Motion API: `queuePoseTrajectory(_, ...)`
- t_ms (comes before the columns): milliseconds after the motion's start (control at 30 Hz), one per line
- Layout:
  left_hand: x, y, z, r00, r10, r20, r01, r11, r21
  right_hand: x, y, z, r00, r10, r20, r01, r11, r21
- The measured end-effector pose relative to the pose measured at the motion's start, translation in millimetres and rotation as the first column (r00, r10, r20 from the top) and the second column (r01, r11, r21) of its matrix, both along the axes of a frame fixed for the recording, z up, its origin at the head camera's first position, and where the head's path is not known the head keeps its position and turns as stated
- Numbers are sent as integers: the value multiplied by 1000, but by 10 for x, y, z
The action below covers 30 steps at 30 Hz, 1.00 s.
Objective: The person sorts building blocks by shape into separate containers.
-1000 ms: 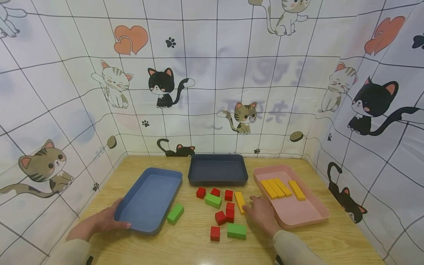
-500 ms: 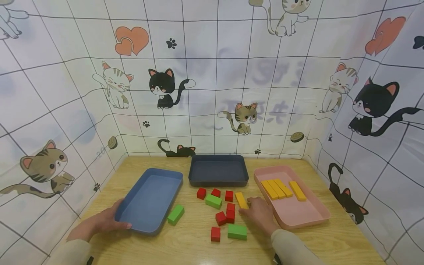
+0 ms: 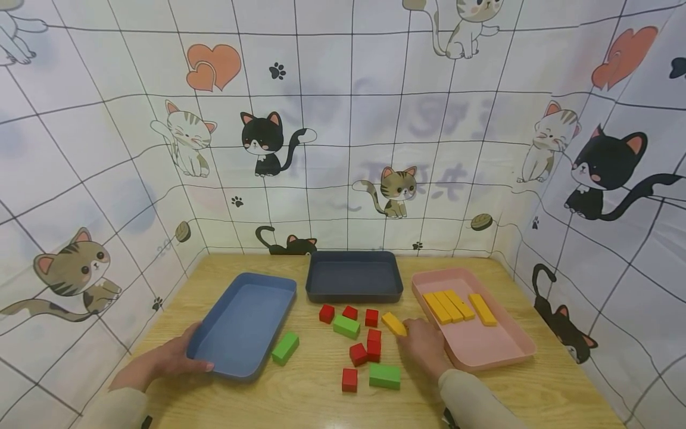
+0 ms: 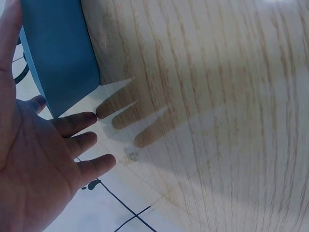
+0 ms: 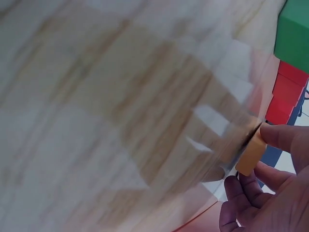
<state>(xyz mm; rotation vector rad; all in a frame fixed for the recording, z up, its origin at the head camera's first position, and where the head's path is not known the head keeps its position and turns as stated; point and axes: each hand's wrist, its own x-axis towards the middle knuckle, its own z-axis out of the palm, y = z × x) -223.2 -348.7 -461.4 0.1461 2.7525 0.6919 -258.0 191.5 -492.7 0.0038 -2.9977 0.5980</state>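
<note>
In the head view my left hand (image 3: 168, 359) holds the near left corner of a blue tray (image 3: 242, 325), thumb along its near wall and fingers at its left side. The left wrist view shows the other fingers of this hand (image 4: 48, 164) stretched out past the tray's wall (image 4: 58, 53). My right hand (image 3: 423, 345) pinches a yellow block (image 3: 393, 323) by its near end, left of a pink tray (image 3: 498, 345). In the right wrist view the block (image 5: 251, 153) sits between thumb and fingers; whether it touches the table cannot be told.
Several red blocks (image 3: 349, 379) and two green blocks (image 3: 384, 376) lie mid-table. Another green block (image 3: 286, 348) lies beside the blue tray. A dark tray (image 3: 354, 298) stands at the back. Several yellow blocks (image 3: 482, 309) lie in the pink tray. Cat-print cloth (image 3: 343, 119) surrounds the table.
My right hand has drawn in its fingers on the yellow block and turned it, its near end swinging rightward. My left hand and the trays keep their places.
</note>
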Motion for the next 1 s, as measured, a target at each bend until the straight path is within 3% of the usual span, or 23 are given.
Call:
queuePoseTrajectory(367,-3,-4,0,1000,-1,2,1,1000,7,-22,12,74,1000,19,-4,-19,999,-36)
queuePoseTrajectory(700,0,-4,-2,1000,6,1,-6,1000,3,-61,61,154,999,37,-40,-43,985,-168)
queuePoseTrajectory(1000,1,8,7,1000,13,7,-13,1000,-7,-93,188,268,996,70,-54,-79,977,-198)
